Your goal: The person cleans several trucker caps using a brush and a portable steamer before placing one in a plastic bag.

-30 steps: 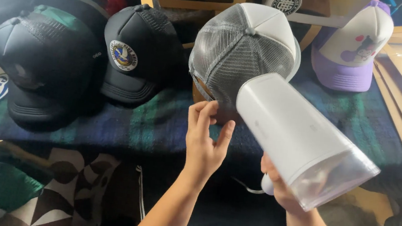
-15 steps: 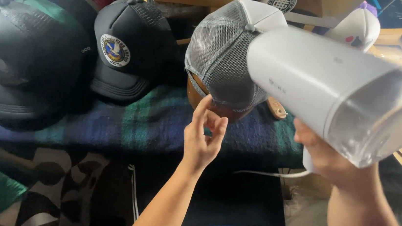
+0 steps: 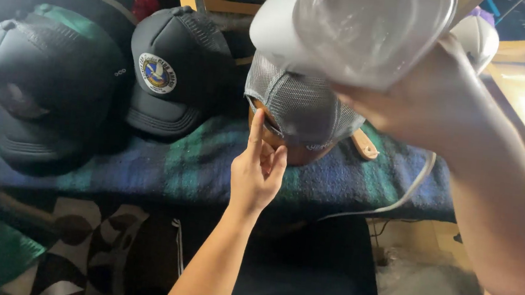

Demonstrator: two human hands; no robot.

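— What's under your hands?

— A grey cap (image 3: 302, 106) with a mesh back, soft and see-through, sitting on a rounded brown wooden form (image 3: 288, 145). Both rest on a fuzzy plaid blanket (image 3: 196, 167), blue and green.

— And the left hand (image 3: 257, 172)?

— My forefinger points straight up and touches the cap's lower edge where it meets the wood. The other fingers (image 3: 277, 162) curl loosely beside it, not gripping anything.

— The right hand (image 3: 421, 98)?

— It's lifted close to my eyes, wrapped around a white steamer (image 3: 351, 28): smooth plastic body, clear round tank end facing me. My fingers are closed around its handle, though most of them are hidden behind it. A white cord (image 3: 399, 193) trails down over the blanket.

— Anything beside the cap?

— Two black caps to the left: one (image 3: 177, 72) with a round embroidered patch, one (image 3: 43, 88) plain with mesh.
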